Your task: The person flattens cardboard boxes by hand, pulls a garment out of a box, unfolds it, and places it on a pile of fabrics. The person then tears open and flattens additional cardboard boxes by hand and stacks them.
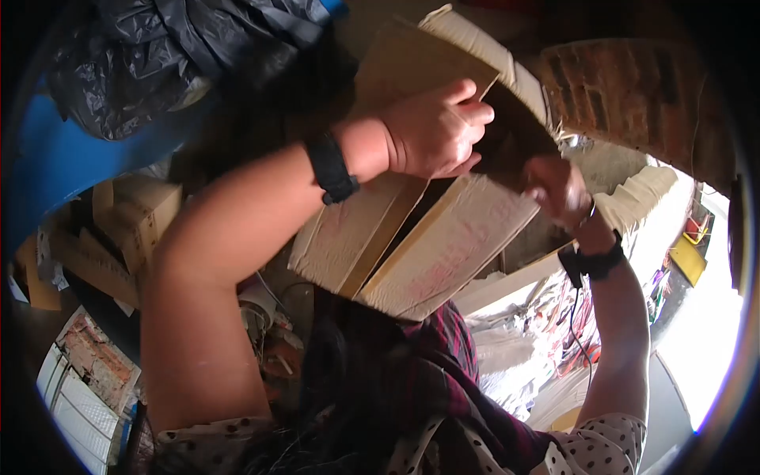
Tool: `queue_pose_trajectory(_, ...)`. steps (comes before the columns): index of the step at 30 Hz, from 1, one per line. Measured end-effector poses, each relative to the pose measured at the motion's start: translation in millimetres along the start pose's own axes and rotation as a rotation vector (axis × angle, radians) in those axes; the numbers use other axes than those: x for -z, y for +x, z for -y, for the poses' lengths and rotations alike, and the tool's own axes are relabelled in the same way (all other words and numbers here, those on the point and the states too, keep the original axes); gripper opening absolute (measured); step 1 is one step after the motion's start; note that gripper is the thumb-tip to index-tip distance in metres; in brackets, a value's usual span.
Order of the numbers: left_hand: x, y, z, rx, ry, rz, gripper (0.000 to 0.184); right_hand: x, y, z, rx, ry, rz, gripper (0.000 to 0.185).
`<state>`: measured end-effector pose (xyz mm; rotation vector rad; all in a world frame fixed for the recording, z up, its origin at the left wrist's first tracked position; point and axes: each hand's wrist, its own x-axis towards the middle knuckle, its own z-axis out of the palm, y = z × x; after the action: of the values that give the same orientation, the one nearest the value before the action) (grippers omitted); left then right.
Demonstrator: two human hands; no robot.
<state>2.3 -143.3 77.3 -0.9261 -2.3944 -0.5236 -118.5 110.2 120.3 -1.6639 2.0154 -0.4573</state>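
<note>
A cardboard box (455, 249) with faint reddish print hangs tilted in front of my body, its flaps parted by a dark gap. My left hand (439, 131) is at the box's upper part, fingers curled over the edge of a raised flap. At the right side of the box, my right hand (558, 190) is closed at the edge of the cardboard; it is somewhat blurred, and its fingertips are partly hidden. Both wrists wear black bands.
Black plastic bags (190, 55) lie at the upper left over a blue surface (87, 162). Cardboard pieces (134, 222) are piled at the left. Bricks (633, 95) stand at the upper right. Tangled coloured wires (554, 340) and a yellow object (687, 261) are on the right.
</note>
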Motion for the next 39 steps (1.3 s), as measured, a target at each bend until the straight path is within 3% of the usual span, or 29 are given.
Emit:
queue_pose_trajectory(4,21,5,-8,-0.07,0.037,0.042,0.028,-9,0,-46,-0.25,-0.24,-0.252,0.035)
queue_pose_trajectory(5,19,8,-15,-0.085,0.017,0.03,0.029,-2,6,-44,-0.464,-0.4,-0.111,0.034)
queue_pose_trajectory(6,16,9,-21,-0.098,-0.007,0.018,0.03,-3,16,-32,-0.471,-0.399,-0.113,0.034)
queue_pose_trajectory(8,7,13,-22,-0.103,0.013,0.005,0.03,-12,37,-11,-0.135,-0.772,-0.275,0.038)
queue_pose_trajectory(10,2,10,-14,-0.026,-0.023,-0.033,0.03,-28,38,36,0.177,-0.531,-0.378,0.045)
queue_pose_trajectory(12,11,2,-13,-0.062,-0.057,0.009,0.036,-51,31,87,-0.025,-0.386,-0.075,0.044)
queue_pose_trajectory(13,13,-3,-15,-0.022,-0.056,0.044,0.039,-64,28,89,-0.021,-0.38,-0.078,0.044)
queue_pose_trajectory(15,23,-9,-17,0.032,0.019,0.127,0.045,-97,25,94,0.277,-0.493,-0.166,0.042)
queue_pose_trajectory(16,26,-8,-16,0.032,0.025,0.136,0.045,-104,32,102,0.282,-0.489,-0.175,0.042)
queue_pose_trajectory(18,23,1,-16,0.013,0.002,0.084,0.045,-121,45,122,0.315,-0.168,0.308,0.048)
queue_pose_trajectory(20,17,5,-16,0.048,0.047,0.13,0.042,-146,48,134,0.355,-0.15,0.41,0.048)
queue_pose_trajectory(22,20,-1,-22,0.195,0.116,0.304,0.03,-144,58,145,0.403,-0.141,0.508,0.048)
queue_pose_trajectory(23,24,-10,-29,0.281,0.157,0.212,0.028,-141,64,145,0.345,-0.212,0.731,0.047)
queue_pose_trajectory(24,34,-22,-42,0.364,0.194,0.118,0.034,-136,70,146,0.276,-0.282,0.952,0.045)
queue_pose_trajectory(25,48,-38,-58,0.575,0.212,0.139,0.047,-140,64,136,0.281,-0.291,0.949,0.045)
queue_pose_trajectory(27,51,-86,-89,0.979,0.244,0.033,0.052,-154,37,103,0.293,-0.031,0.386,0.045)
queue_pose_trajectory(29,30,-140,-131,1.346,0.116,0.115,0.061,-145,28,93,0.234,0.042,0.305,0.043)
queue_pose_trajectory(30,34,-142,-146,1.641,-0.259,0.088,0.062,-142,29,90,0.164,0.122,0.22,0.041)
queue_pose_trajectory(31,40,-139,-155,1.501,-0.162,0.09,0.058,-141,35,89,0.185,0.105,0.081,0.036)
queue_pose_trajectory(32,47,-137,-161,1.363,-0.068,0.097,0.054,-137,36,90,0.201,0.103,0.09,0.036)
queue_pose_trajectory(34,71,-122,-151,1.319,-0.023,0.023,0.049,-124,36,104,0.026,0.113,0.13,0.035)
queue_pose_trajectory(38,93,-98,-135,1.121,0.117,-0.045,0.036,-161,32,117,-0.031,0.435,-0.056,0.025)
queue_pose_trajectory(39,83,-102,-134,1.117,0.15,0.006,0.038,-158,35,125,-0.021,0.209,0.198,0.032)
